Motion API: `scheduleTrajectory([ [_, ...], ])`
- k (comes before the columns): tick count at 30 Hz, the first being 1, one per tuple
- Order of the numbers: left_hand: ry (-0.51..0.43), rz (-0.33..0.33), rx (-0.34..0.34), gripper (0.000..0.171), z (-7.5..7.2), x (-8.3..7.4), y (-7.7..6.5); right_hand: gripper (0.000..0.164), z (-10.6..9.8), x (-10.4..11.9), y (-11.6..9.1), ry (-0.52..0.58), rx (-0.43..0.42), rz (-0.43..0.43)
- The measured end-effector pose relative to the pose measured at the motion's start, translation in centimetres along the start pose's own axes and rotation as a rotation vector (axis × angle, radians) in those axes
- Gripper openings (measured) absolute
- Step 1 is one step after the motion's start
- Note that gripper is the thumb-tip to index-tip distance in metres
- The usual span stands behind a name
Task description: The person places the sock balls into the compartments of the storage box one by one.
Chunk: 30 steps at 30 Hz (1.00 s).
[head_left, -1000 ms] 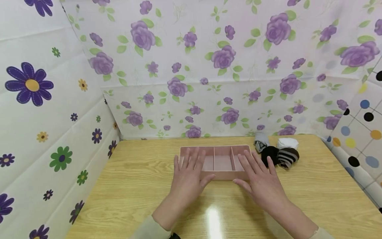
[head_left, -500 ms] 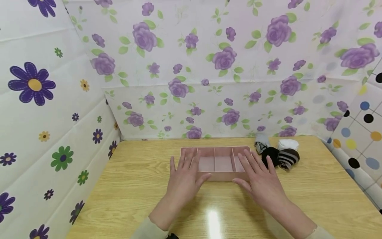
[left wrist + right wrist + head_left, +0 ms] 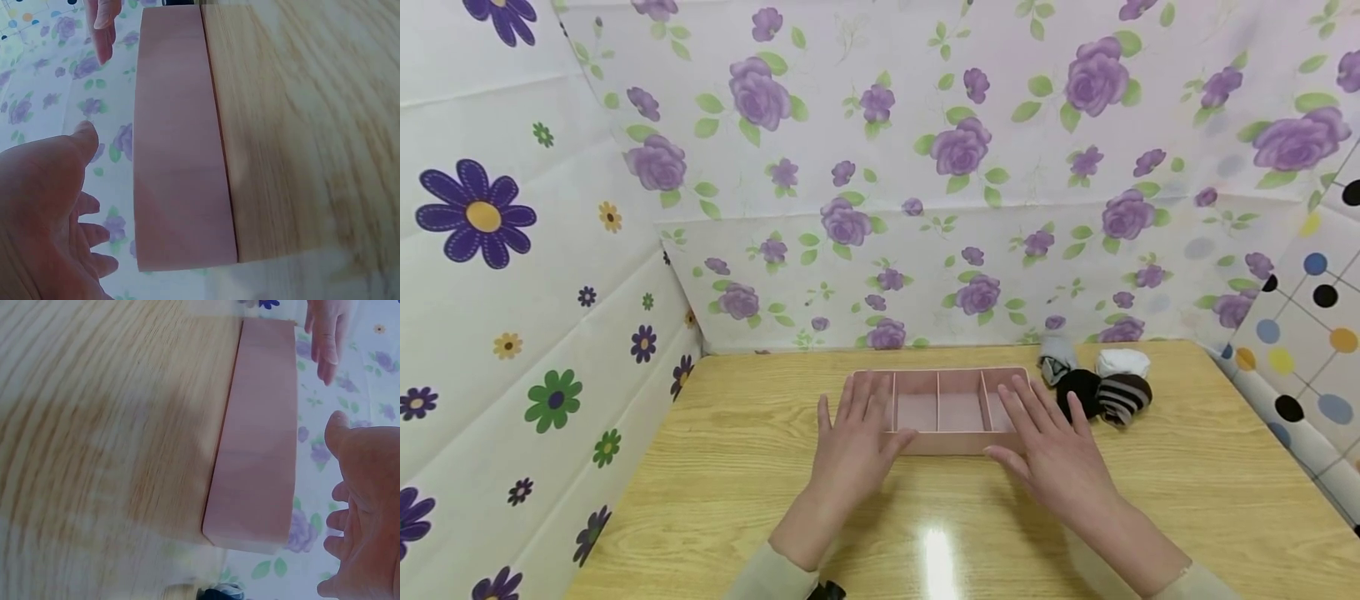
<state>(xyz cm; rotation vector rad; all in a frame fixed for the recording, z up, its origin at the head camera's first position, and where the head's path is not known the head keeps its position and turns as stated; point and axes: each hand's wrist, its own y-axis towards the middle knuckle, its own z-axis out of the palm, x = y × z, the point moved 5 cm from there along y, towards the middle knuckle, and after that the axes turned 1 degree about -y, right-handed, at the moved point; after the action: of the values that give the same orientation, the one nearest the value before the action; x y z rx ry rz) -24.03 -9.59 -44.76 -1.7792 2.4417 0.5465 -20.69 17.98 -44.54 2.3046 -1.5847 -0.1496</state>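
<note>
A pink box (image 3: pixel 951 443) divided into several compartments stands on the table, and the compartments I can see hold nothing. My left hand (image 3: pixel 852 450) hovers palm down over its left end, fingers straight and spread. Over the right end hovers my right hand (image 3: pixel 1060 450) in the same pose. Both wrist views show a gap between each hand and the box's front wall (image 3: pixel 178 144). Neither hand holds anything. To the right of the box lie rolled-up socks: a grey one (image 3: pixel 1057 357), a black one (image 3: pixel 1077 392), a striped one (image 3: pixel 1124 400) and a white one (image 3: pixel 1122 361).
The wooden table (image 3: pixel 737 467) extends on both sides of the box and in front of it. A flowered cloth (image 3: pixel 902 167) hangs behind the table. Patterned cloths also hang at the left and right sides.
My left hand has shifted left, from over the inner compartments toward the box's left end. My right hand, the box and the socks have stayed in place.
</note>
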Motion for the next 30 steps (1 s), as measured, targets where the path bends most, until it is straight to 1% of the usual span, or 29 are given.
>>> scheduleTrajectory([
  [5, -0.044, -0.038, -0.004, 0.092, 0.6, 1.1, 0.3, 0.087, 0.3, -0.3, 0.2, 0.012, 0.021, 0.006],
  [11, -0.085, -0.085, 0.021, 0.093, 1.2, 2.2, 0.3, 0.087, 0.7, -0.4, 0.5, 0.023, 0.042, 0.02],
  [21, -0.132, -0.11, 0.04, 0.096, 1.8, 2.9, 0.4, 0.086, 1.3, -0.6, 1.0, 0.019, 0.066, 0.034],
  [24, -0.128, -0.121, 0.036, 0.096, 1.9, 3.1, 0.4, 0.086, 1.5, -0.7, 1.2, 0.029, 0.067, 0.035],
  [30, -0.153, -0.126, 0.036, 0.098, 2.1, 3.0, 0.5, 0.086, 2.3, -1.1, 1.4, 0.036, 0.088, 0.054],
])
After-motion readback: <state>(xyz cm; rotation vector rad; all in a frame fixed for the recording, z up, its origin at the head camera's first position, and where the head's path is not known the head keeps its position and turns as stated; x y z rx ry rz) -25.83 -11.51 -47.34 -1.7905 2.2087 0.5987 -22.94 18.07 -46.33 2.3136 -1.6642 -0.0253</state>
